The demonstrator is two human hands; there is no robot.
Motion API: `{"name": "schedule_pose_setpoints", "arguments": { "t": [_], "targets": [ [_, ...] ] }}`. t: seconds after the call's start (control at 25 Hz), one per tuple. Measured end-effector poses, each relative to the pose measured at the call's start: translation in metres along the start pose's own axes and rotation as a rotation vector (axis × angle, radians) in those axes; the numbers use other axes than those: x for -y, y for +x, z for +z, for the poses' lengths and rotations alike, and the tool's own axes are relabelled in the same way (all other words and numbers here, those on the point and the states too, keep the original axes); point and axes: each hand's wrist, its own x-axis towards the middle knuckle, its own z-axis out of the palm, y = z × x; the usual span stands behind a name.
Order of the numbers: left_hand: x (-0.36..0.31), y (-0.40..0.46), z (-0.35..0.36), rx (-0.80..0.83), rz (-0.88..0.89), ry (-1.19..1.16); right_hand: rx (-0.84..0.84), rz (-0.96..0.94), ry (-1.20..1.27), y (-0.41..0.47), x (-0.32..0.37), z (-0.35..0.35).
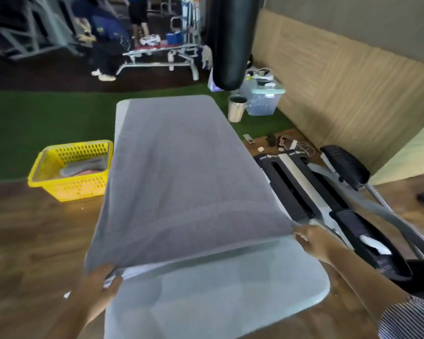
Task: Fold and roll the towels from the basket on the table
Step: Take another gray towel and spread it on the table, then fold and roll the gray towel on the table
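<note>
A large grey towel point(181, 172) lies spread lengthwise over the grey table point(218, 294), covering its far part and hanging over the left edge. My left hand point(101, 280) grips the towel's near left corner. My right hand point(309, 238) pinches the near right corner, and the near edge is lifted slightly off the table. A yellow basket point(71, 167) stands on the floor to the left of the table, with grey and pink towels inside.
An exercise machine point(328, 204) lies close along the table's right side. A black punching bag point(230, 42) hangs beyond the far end, with a bin point(236, 108) and a plastic box point(263, 100) near it. People stand by a bench at the back.
</note>
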Motion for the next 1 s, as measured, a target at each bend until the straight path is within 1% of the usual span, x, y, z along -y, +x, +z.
{"name": "schedule_pose_setpoints", "arguments": {
  "t": [0.08,0.12,0.16,0.24,0.28,0.36,0.44,0.52,0.6,0.64,0.72,0.8,0.88,0.96,1.0],
  "targets": [
    [-0.019,-0.047,0.018,0.034,-0.093,0.03,0.054,-0.026,0.005,-0.026,-0.021,0.013],
    [-0.023,-0.068,0.027,0.043,-0.126,0.079,0.092,-0.024,0.003,-0.037,-0.031,0.019],
    [-0.023,-0.086,0.034,0.086,-0.174,0.137,0.135,-0.03,0.018,-0.049,-0.038,0.027],
    [-0.026,-0.115,0.047,0.148,-0.189,0.173,0.219,-0.006,0.016,-0.069,-0.053,0.047],
    [-0.027,-0.125,0.052,0.147,-0.172,0.188,0.236,0.013,0.007,-0.075,-0.061,0.058],
    [-0.033,-0.137,0.058,0.168,-0.175,0.237,0.239,0.026,0.024,-0.079,-0.072,0.073],
    [-0.037,-0.14,0.057,0.165,-0.164,0.277,0.238,0.02,0.044,-0.084,-0.064,0.073],
    [-0.049,-0.138,0.055,0.209,-0.194,0.322,0.219,0.032,0.018,-0.086,-0.049,0.068],
    [-0.059,-0.131,0.054,0.184,-0.22,0.317,0.152,-0.006,-0.052,-0.077,-0.024,0.066],
    [-0.066,-0.126,0.054,0.152,-0.219,0.298,0.12,-0.043,-0.05,-0.069,-0.009,0.068],
    [-0.067,-0.117,0.054,0.058,-0.159,0.257,0.115,-0.162,-0.003,-0.053,0.034,0.076],
    [-0.059,-0.111,0.052,0.001,-0.087,0.226,0.108,-0.297,0.035,-0.04,0.089,0.085],
    [-0.049,-0.107,0.046,-0.054,-0.032,0.263,0.098,-0.404,0.091,-0.033,0.151,0.091],
    [-0.033,-0.105,0.032,-0.055,-0.05,0.327,0.092,-0.461,0.161,-0.029,0.213,0.101],
    [-0.018,-0.103,0.022,-0.052,-0.068,0.351,0.1,-0.461,0.195,-0.029,0.246,0.106]
  ]
}}
